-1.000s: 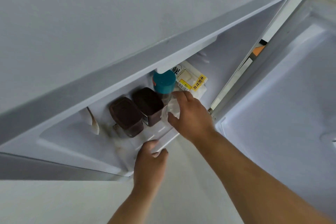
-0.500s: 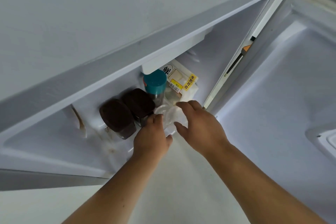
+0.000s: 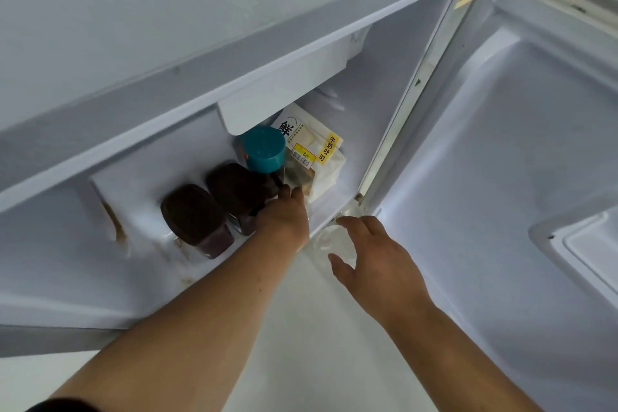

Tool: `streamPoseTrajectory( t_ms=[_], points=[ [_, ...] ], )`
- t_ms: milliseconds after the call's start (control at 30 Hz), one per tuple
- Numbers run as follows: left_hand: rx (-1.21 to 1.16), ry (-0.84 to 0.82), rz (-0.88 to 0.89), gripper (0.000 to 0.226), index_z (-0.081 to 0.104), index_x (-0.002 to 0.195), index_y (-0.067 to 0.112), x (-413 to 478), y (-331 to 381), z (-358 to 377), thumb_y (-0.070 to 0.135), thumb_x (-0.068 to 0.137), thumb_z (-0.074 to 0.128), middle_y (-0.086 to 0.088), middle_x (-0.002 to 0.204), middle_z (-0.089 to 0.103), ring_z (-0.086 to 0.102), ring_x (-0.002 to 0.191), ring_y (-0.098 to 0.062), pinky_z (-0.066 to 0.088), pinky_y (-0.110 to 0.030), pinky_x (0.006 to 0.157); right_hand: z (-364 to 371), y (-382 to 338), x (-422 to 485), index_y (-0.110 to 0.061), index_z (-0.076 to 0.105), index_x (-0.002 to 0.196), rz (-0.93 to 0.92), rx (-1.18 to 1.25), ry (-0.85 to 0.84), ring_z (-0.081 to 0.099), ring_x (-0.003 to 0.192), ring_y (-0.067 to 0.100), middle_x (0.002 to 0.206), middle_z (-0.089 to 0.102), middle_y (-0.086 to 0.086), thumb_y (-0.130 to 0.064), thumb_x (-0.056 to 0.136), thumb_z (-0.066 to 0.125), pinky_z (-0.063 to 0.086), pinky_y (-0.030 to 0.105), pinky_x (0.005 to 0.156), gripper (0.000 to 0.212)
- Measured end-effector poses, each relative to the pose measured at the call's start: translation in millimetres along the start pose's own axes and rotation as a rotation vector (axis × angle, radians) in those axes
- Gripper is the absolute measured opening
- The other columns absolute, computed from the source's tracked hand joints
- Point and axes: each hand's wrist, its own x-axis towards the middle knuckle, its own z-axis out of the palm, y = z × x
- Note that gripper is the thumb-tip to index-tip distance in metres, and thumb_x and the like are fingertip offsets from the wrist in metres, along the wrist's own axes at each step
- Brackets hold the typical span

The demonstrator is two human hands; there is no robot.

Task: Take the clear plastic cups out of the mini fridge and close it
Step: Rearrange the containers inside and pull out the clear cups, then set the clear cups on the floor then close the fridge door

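A: Where are the cups?

B: One clear cup (image 3: pixel 334 243) is at the near right lip of the fridge (image 3: pixel 384 84), held in the right hand (image 3: pixel 378 261), fingers spread and curled loosely round its rim. The left hand (image 3: pixel 284 217) reaches into the fridge just beside the teal-capped bottle (image 3: pixel 264 149) and the bread bag (image 3: pixel 314 157). I think there's clear plastic at its fingertips, but I cannot tell whether it has closed on anything.

A: How should this go?

B: Thin cups probably dent, so grip lightly near the rim. Draw each one straight out toward you, clear of the two dark jars (image 3: pixel 200 217) on the left. The door (image 3: pixel 501 144) stands wide open on the right and wants shutting last.
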Motion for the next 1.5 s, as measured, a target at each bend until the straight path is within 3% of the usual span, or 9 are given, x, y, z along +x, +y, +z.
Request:
streamPoseTrajectory(
  t_ms=[200,300,367,500,700,1000,1233,1500],
  points=[
    [0.042,-0.022,0.01,0.06,0.035,0.138,0.016,-3.3,0.5,4.5,0.024,0.092,0.072,-0.02,0.133,0.052,0.06,0.116,-0.037,0.06,-0.049,0.088,0.0,4.7,-10.5,-0.036,0.046,0.144,0.024,0.013,-0.041,0.066,0.08,0.01,0.136,0.054,-0.01,-0.049,0.094,0.068,0.057,0.028,0.073,0.057],
    [0.083,0.006,0.023,0.067,0.035,0.134,0.021,-15.4,0.6,4.8,0.034,0.084,0.077,-0.014,0.123,0.057,0.061,0.109,-0.03,0.053,-0.038,0.071,-4.2,9.3,-15.7,-0.033,0.045,0.144,0.051,0.012,-0.065,0.065,0.079,0.013,0.133,0.054,-0.008,-0.048,0.095,0.067,0.055,0.03,0.067,0.056],
    [0.159,0.059,0.063,0.075,0.035,0.134,0.024,-25.5,0.3,6.5,0.046,0.078,0.079,-0.01,0.118,0.059,0.058,0.108,-0.027,0.048,-0.037,0.072,-7.9,11.4,-18.4,-0.032,0.044,0.144,0.063,-0.002,-0.083,0.063,0.074,0.014,0.132,0.054,-0.007,-0.047,0.095,0.065,0.051,0.03,0.062,0.056],
    [0.269,0.187,0.162,0.086,0.034,0.141,0.027,-48.3,1.5,7.6,0.063,0.072,0.073,-0.009,0.124,0.058,0.052,0.116,-0.03,0.046,-0.041,0.089,-18.2,13.3,-23.7,-0.031,0.041,0.147,0.064,-0.056,-0.108,0.064,0.078,0.019,0.133,0.054,-0.005,-0.048,0.096,0.064,0.046,0.03,0.061,0.058],
    [0.062,0.029,0.206,0.082,0.032,0.135,0.027,-88.8,8.7,-6.1,0.052,0.071,0.078,-0.006,0.109,0.037,0.058,0.104,-0.031,0.047,-0.035,0.069,-37.4,12.1,-43.4,-0.031,0.04,0.148,0.082,-0.059,-0.139,0.067,0.085,0.024,0.134,0.052,-0.002,-0.047,0.095,0.064,0.048,0.033,0.062,0.06],
    [0.006,-0.021,0.239,0.085,0.036,0.14,0.033,-164.2,23.5,-24.3,0.055,0.068,0.075,-0.004,0.12,0.044,0.059,0.111,-0.03,0.056,-0.042,0.084,-68.2,7.0,-105.3,-0.032,0.037,0.147,0.053,-0.089,-0.179,0.065,0.089,0.023,0.134,0.051,-0.003,-0.048,0.096,0.063,0.056,0.037,0.067,0.059],
    [0.028,0.016,0.231,0.093,0.035,0.14,0.036,-225.8,34.3,-22.4,0.061,0.061,0.076,-0.002,0.121,0.044,0.06,0.109,-0.028,0.044,-0.035,0.071,-101.5,3.7,-150.3,-0.033,0.036,0.146,0.022,-0.079,-0.146,0.064,0.093,0.023,0.137,0.05,-0.003,-0.047,0.096,0.062,0.051,0.034,0.066,0.058],
    [0.021,0.068,0.197,0.094,0.037,0.139,0.035,-277.4,29.8,-18.9,0.063,0.058,0.077,0.0,0.12,0.047,0.061,0.103,-0.027,0.049,-0.036,0.072,-114.2,-4.8,-181.9,-0.034,0.037,0.144,-0.03,-0.094,-0.115,0.064,0.094,0.023,0.135,0.051,-0.004,-0.05,0.095,0.063,0.048,0.033,0.064,0.058]
  ],
)
